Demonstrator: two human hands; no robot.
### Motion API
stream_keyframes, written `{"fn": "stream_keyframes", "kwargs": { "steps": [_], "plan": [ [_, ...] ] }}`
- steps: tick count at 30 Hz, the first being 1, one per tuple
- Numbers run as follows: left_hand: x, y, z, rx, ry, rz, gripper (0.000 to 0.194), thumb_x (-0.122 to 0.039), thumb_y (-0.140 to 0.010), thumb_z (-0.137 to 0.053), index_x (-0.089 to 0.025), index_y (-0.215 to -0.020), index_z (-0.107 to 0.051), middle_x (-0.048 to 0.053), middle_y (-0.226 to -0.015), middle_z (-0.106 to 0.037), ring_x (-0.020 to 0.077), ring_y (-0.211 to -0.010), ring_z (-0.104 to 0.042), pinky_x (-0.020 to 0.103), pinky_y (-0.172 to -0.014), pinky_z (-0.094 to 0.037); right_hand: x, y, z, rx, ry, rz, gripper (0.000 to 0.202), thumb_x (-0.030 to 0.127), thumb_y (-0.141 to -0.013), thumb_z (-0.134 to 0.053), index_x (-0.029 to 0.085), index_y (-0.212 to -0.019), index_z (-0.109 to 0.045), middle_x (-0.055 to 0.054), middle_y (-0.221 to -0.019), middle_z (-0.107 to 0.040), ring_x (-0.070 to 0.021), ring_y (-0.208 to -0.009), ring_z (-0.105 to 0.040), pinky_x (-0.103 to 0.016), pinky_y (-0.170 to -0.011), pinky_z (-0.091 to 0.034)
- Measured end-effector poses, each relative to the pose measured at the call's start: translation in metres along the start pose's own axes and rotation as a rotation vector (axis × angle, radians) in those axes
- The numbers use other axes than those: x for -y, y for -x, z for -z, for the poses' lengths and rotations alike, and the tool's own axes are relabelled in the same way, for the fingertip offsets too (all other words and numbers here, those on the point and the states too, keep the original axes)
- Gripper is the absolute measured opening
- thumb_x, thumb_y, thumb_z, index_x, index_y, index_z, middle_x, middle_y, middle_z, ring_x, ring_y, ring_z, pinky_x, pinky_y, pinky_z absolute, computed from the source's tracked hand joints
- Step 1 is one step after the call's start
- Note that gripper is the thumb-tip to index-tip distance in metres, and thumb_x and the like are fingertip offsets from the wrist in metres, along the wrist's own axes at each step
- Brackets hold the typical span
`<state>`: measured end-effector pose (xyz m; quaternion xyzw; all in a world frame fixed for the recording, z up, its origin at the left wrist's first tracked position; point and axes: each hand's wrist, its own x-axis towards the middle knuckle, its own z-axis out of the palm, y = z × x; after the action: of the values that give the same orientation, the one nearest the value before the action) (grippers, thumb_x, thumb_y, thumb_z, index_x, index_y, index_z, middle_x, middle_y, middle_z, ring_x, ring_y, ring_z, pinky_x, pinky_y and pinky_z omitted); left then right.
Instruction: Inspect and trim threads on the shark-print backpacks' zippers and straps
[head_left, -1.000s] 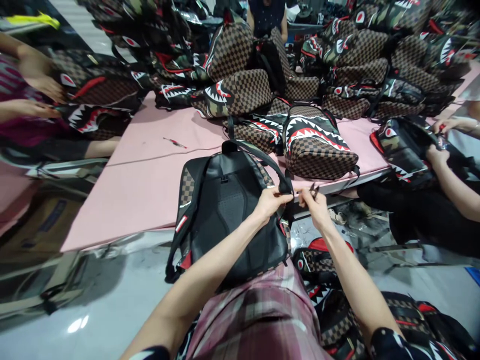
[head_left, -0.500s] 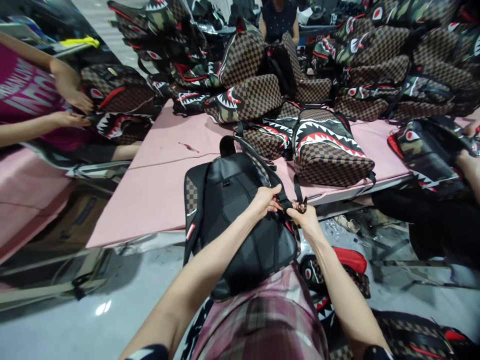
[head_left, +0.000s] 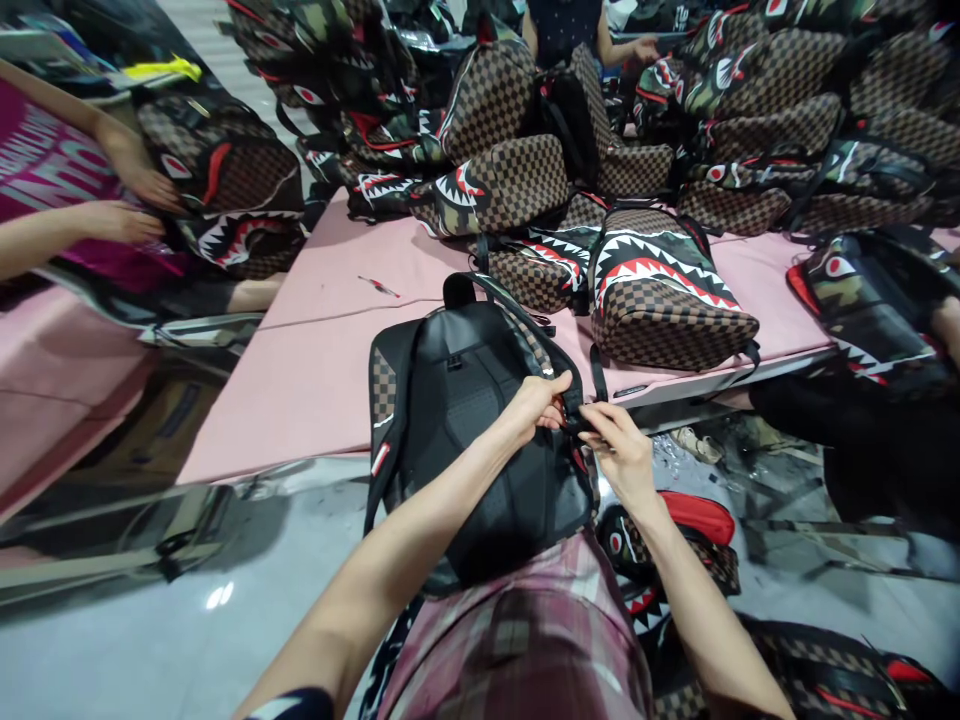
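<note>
Head view shows the backpack point(head_left: 457, 400) black-backed, with brown checkered sides.

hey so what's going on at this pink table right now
Someone has a black-backed backpack leaning between their lap and the pink table. Their left hand and right hand meet at its shoulder strap. More shark-mouth backpacks are piled behind, and people on both sides handle bags too.

My view blurs the strap point(head_left: 571, 392) between the fingers; the co-worker at right point(head_left: 946, 335) is cropped by the edge.
</note>
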<state>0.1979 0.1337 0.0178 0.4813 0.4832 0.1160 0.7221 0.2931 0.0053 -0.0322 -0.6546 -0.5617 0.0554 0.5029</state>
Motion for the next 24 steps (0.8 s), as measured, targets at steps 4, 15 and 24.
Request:
{"fn": "stream_keyframes", "kwargs": {
  "steps": [4, 15, 24],
  "plan": [
    [0.002, 0.001, -0.005, -0.022, -0.004, -0.028, 0.041, -0.044, -0.08, -0.057, -0.009, -0.058, -0.057, 0.004, -0.047, -0.056, 0.0081, -0.035, -0.049, 0.019, -0.038, -0.033, 0.001, 0.001, 0.009, -0.047, 0.387, 0.389, 0.019, 0.011, -0.084, -0.052, 0.02, -0.09, -0.068, -0.005, -0.09, -0.067, -0.0099, -0.066, -0.059, -0.022, -0.057, -0.041],
    [0.014, 0.008, -0.008, 0.002, 0.063, 0.031, 0.041, -0.042, -0.08, -0.057, -0.01, -0.055, -0.056, 0.003, -0.047, -0.055, 0.0078, -0.036, -0.049, 0.02, -0.041, -0.032, -0.016, 0.039, 0.014, -0.045, 0.459, 0.664, 0.014, 0.012, -0.084, -0.055, 0.019, -0.089, -0.065, -0.005, -0.082, -0.069, -0.0093, -0.061, -0.056, -0.025, -0.053, -0.036],
    [0.016, 0.007, -0.006, 0.03, 0.062, 0.035, 0.042, -0.046, -0.078, -0.058, -0.008, -0.059, -0.059, 0.005, -0.052, -0.058, 0.0091, -0.038, -0.051, 0.02, -0.041, -0.031, -0.017, 0.038, 0.013, -0.072, 0.453, 0.633, 0.02, 0.014, -0.088, -0.048, 0.021, -0.088, -0.067, -0.004, -0.078, -0.069, -0.0098, -0.06, -0.057, -0.024, -0.052, -0.038]
  ]
}}
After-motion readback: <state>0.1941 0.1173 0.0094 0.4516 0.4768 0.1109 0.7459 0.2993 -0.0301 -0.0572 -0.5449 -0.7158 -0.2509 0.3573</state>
